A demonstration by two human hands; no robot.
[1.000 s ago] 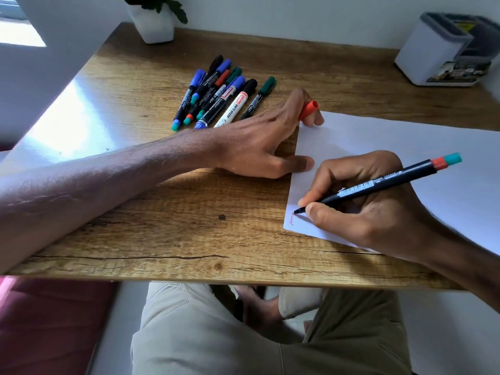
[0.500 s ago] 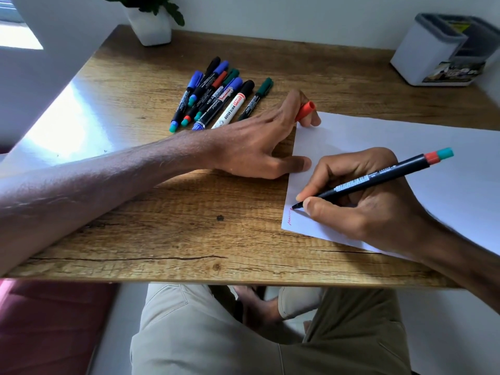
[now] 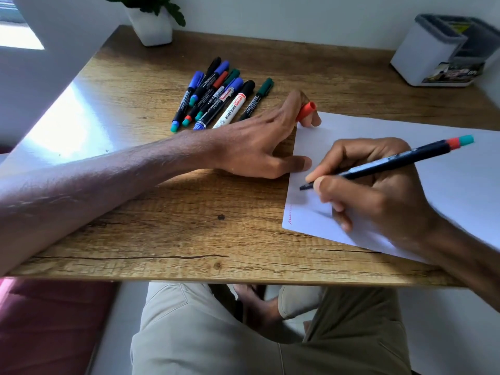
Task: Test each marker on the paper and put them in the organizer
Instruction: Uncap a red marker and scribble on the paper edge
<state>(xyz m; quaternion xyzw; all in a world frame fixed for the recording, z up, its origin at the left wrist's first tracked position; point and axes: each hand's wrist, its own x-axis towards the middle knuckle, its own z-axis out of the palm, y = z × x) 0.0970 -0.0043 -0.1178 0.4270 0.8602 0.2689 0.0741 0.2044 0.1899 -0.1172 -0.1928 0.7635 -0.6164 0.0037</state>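
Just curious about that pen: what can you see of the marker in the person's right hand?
The marker is slim, with a black, plastic-looking barrel, a white printed label, and a red band and teal end at its rear. It is uncapped; its dark tip points down-left over the left edge of the paper, near a red squiggle. The right hand grips it near the tip in a writing hold. Whether the tip touches the paper is unclear.

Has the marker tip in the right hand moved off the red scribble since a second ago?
Yes. The marker tip was at the red scribble; now it sits farther up the paper, nearer the left hand.
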